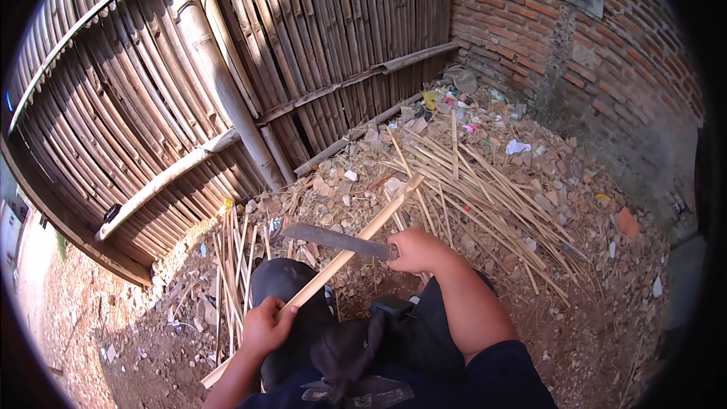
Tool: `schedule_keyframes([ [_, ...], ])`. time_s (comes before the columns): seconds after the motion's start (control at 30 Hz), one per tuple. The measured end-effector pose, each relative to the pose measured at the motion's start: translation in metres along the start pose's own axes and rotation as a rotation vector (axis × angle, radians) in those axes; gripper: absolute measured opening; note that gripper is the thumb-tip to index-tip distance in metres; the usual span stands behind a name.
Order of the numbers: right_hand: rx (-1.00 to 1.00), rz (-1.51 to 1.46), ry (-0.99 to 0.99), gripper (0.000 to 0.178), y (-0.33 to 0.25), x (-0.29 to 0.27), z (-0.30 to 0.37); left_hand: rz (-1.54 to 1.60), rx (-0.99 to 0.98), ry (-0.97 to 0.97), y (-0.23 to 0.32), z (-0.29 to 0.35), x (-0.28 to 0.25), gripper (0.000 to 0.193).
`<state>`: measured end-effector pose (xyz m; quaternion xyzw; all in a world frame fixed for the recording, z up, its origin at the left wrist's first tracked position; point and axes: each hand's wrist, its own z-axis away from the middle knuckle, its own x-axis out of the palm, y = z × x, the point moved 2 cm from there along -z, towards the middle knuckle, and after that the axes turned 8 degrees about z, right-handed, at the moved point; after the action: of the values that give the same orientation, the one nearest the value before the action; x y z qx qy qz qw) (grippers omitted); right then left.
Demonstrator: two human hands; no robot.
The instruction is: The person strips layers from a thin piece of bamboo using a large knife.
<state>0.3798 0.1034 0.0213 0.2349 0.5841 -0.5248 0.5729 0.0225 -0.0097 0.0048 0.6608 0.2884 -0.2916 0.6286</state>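
Evidently, the left hand (265, 327) has its fingers closed around a long pale strip (382, 219), and the right hand (419, 250) grips the handle end of a big knife (318, 235). From the left fingers the strip slants up and away, and the blade crosses it between the hands. Trimming or shaving seems the step in hand; the next move likely calls for a steady hold and a controlled stroke. Farther out, loose sticks (485, 201) lie on stony ground (560, 333).
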Motion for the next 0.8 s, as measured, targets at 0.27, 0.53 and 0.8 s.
schedule_keyframes([
  [0.27,0.162,0.129,0.176,0.027,-0.002,-0.009,0.006,0.038,-0.028,0.012,-0.002,-0.001,0.0,0.036],
  [0.53,0.101,0.116,0.083,0.026,0.001,-0.003,-0.001,0.049,-0.01,0.022,0.005,0.002,-0.001,0.036],
  [0.8,0.198,0.084,0.104,0.029,0.0,-0.006,0.001,0.026,0.005,0.004,-0.006,0.001,0.0,0.037],
])
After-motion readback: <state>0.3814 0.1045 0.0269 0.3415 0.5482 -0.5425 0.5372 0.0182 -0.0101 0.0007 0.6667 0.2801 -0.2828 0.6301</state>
